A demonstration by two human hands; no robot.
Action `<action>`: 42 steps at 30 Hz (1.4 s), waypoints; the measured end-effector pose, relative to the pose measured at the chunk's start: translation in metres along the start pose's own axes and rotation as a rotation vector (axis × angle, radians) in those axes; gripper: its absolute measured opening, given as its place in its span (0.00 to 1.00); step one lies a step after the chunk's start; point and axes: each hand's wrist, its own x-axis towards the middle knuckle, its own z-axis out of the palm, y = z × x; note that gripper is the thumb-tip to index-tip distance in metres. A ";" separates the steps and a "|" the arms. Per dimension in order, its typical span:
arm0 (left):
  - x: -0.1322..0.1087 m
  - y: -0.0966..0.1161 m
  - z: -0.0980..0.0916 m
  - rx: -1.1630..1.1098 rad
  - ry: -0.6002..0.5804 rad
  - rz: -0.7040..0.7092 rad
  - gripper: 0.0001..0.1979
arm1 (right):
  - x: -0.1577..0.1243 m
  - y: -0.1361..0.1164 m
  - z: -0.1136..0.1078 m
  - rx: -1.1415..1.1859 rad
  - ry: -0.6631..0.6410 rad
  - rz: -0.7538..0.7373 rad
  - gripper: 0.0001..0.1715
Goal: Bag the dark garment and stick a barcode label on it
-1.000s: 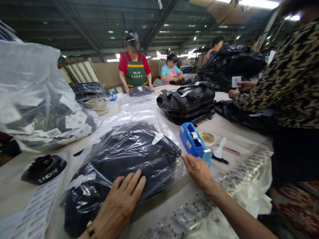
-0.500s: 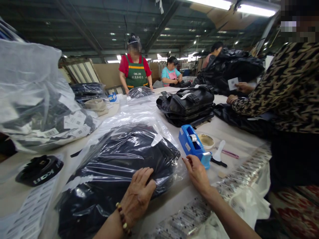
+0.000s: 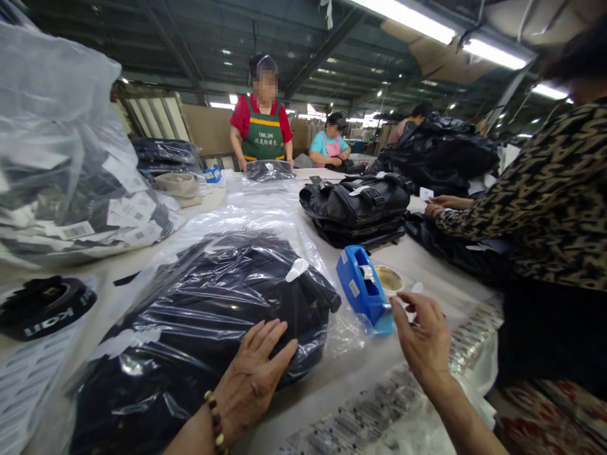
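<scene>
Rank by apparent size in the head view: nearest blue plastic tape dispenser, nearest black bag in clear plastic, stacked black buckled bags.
1. Plastic-wrapped black bag
2. Stacked buckled bags
3. Blue dispenser

Pale table, loaded end to end

Carries a black bag [image 3: 227, 297] sleeved in clear plastic, near front. Holds a blue tape dispenser [image 3: 351, 272] just right of it, beside a round tan ring [image 3: 389, 280]. Bears a pile of dark buckled bags [image 3: 353, 205] farther back. Supports, at left, a translucent sack [image 3: 80, 170] of labels, a lettered black roll [image 3: 52, 309] and a printed sheet [image 3: 31, 388].
</scene>
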 end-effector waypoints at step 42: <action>-0.005 0.003 0.006 -0.092 0.004 -0.078 0.16 | -0.047 0.040 -0.037 0.238 -0.479 0.600 0.23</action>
